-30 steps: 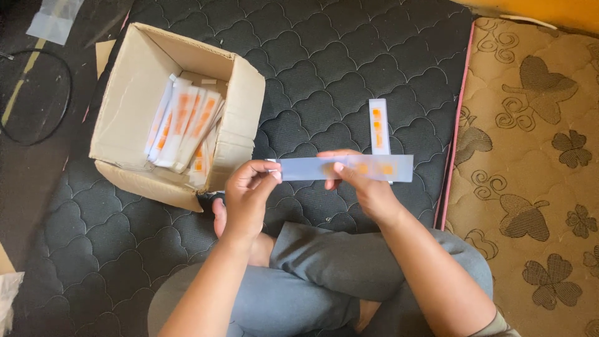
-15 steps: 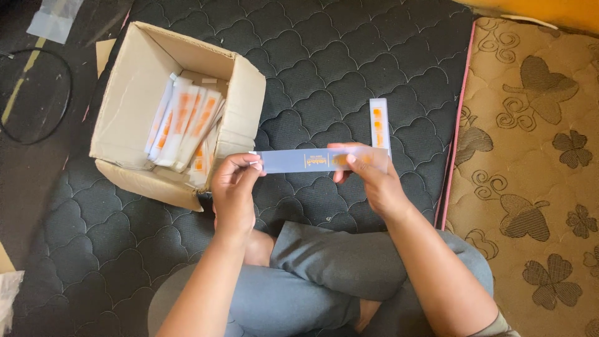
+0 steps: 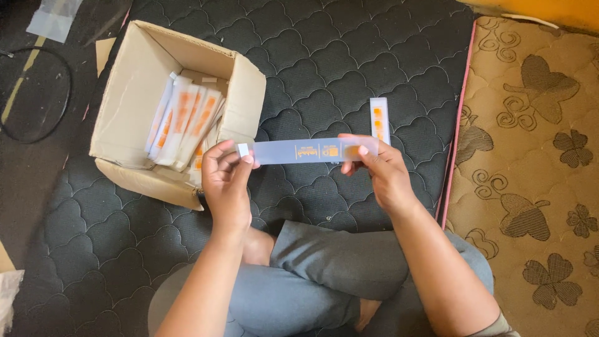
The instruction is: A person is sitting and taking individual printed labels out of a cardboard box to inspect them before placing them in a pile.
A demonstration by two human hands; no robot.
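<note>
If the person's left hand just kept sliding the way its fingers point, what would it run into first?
The left hand points up the picture, its fingers pinching the flat translucent sleeve. Straight on, it would probably meet the near corner of the open cardboard box, though depth is hard to judge.

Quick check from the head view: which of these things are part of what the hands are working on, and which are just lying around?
In the work:
- flat blue carton sleeve, held by the left hand and right hand
- cardboard box of white and orange packs
- single white and orange pack on the dark quilted mat

Lying about:
- black cable loop
- clear plastic scrap
- beige floral mattress
</note>
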